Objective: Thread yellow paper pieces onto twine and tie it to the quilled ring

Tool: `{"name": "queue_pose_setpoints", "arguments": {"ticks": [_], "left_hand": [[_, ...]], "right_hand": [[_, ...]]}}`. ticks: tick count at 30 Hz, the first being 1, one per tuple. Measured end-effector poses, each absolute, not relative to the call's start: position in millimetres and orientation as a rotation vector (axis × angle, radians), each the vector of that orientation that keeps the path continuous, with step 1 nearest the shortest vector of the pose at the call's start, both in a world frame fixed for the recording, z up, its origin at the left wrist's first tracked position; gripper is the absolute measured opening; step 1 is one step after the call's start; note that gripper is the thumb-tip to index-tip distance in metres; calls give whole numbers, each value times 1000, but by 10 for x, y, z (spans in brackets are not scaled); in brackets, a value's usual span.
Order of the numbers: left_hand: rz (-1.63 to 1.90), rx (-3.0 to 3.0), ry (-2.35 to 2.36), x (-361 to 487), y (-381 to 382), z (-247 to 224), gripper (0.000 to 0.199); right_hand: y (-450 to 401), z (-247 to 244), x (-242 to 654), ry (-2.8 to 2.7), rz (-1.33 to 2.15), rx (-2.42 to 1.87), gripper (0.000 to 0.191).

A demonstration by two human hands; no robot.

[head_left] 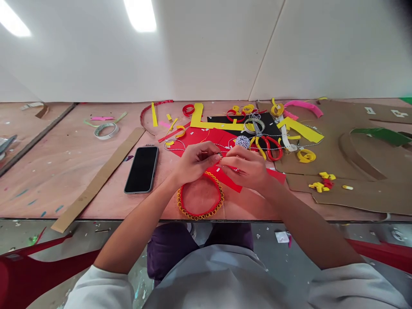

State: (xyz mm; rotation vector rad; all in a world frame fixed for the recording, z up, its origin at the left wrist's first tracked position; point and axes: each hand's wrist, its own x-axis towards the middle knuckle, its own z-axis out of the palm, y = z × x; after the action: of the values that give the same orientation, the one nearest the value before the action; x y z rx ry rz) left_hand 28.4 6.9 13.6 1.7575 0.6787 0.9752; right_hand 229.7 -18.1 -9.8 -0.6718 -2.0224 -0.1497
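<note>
The grip is narrow on both sides: the left hand (195, 163) and the right hand (245, 168) meet above the pale plywood counter (64, 171), thumbs and forefingers pinched almost tip to tip. Whatever they pinch is too small to make out, though a thin black-and-white twine (206, 148) appears to run into the fingertips. The twine seems to lead from a small ball of twine (242, 142) just beyond the right hand, and it loops loosely across a red paper sheet (193, 139) beneath the hands. Just below the hands lies a red ring edged with tiny yellow paper coils (200, 217). To the right of the ball sit scissors with red and yellow handles (265, 148), among scattered paper strips and curls. A black phone (141, 169) lies to the left, near a long cardboard strip (99, 178). A roll of tape (106, 130) sits farther off, and brown cardboard cutouts (363, 193) cover the counter's right end.

A sharp tug could likely slip the fine twine from the fingertips or drag the ball, which could roll and snag on the scissors. A dropped wrist could knock the ring's coils loose.
</note>
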Motion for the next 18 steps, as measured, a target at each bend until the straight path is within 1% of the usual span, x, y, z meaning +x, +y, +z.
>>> {"name": "queue_pose_setpoints", "arguments": {"ticks": [13, 18], "left_hand": [[967, 1752, 687, 259, 48, 111, 15], [943, 1743, 686, 261, 40, 125, 18]], "right_hand": [[-147, -114, 2323, -1948, -141, -651, 17], [-144, -99, 2312, -1931, -167, -653, 15]]}}
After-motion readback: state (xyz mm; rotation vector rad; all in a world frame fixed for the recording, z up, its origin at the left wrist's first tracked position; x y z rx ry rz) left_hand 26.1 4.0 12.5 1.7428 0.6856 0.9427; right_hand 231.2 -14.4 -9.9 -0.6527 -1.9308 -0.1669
